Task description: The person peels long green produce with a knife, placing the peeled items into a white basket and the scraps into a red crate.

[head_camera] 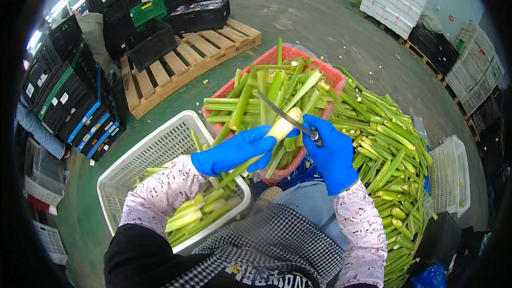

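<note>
My left hand (236, 149), in a blue glove, grips a thick vegetable stem (282, 127), seemingly a water bamboo shoot. Its pale cut end points up and away from me; the green part trails down to the left. In my right hand (331, 154), also gloved in blue, is a knife with a curved blade (273, 108) and a dark handle. The blade lies across the stem near its pale end; whether it is cutting in cannot be told. Beneath both hands stands a red plastic basket (334, 73) heaped with green trimmings. A white basket (120, 168) at my left holds several trimmed stems (188, 218).
A large heap of green stems (394, 156) lies right of the red basket, beside a white crate (450, 176). At the far left are a wooden pallet (200, 60) and stacked black crates (80, 100). White cartons (396, 0) are stacked at the back right.
</note>
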{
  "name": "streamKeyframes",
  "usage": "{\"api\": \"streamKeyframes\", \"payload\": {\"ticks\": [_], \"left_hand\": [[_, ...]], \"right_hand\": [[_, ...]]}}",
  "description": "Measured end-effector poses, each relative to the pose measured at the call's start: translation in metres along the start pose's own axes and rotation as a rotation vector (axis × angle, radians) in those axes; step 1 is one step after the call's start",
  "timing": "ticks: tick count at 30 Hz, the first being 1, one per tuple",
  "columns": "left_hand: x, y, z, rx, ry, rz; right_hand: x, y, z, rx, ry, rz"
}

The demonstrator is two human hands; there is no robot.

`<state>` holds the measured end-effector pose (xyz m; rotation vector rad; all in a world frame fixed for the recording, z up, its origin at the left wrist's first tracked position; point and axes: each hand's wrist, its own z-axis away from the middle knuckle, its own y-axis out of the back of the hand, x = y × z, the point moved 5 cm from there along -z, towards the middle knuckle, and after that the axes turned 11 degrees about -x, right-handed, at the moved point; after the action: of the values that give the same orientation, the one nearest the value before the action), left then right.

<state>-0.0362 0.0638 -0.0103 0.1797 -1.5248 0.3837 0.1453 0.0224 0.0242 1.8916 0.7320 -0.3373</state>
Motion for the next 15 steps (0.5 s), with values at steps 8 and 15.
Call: {"api": "streamKeyframes", "payload": {"ticks": [8,15], "left_hand": [[-0.008,-0.010,-0.008,0.090,0.097,-0.008],[0.006,-0.017,-0.003,0.041,-0.030,-0.093]], "right_hand": [[0.006,0.002,0.013,-0.089,-0.013,0.142],[0.131,-0.028,0.047,-0.221,-0.256,0.133]]}}
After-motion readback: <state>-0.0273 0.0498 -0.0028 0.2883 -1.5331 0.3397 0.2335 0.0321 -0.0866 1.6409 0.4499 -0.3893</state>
